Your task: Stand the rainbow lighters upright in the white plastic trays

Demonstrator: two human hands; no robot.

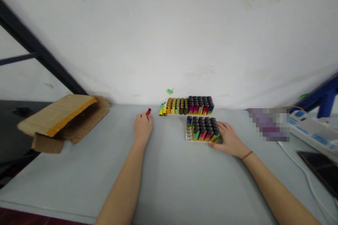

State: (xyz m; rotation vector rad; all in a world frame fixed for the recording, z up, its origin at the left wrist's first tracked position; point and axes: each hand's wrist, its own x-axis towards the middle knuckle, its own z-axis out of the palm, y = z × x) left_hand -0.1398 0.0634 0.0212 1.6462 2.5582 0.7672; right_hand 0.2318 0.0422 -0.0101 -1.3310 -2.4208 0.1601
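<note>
My left hand (142,127) is closed around a red lighter (148,112), and only the lighter's top shows above the fingers. Just to the right of that hand lie two loose yellow-green lighters (162,109). Behind them, against the wall, stands a block of upright multicoloured lighters (190,105). My right hand (229,140) wraps the near right corner of a second block of upright lighters (202,130), with the thumb along its front and the fingers on its right side. Clear plastic bases (188,134) show at that block's left end.
A flattened cardboard box (63,119) with orange tape lies at the table's left edge. A pixelated purple object (269,124), a white power strip (311,132), a white cable (306,172) and a dark phone (320,170) lie on the right.
</note>
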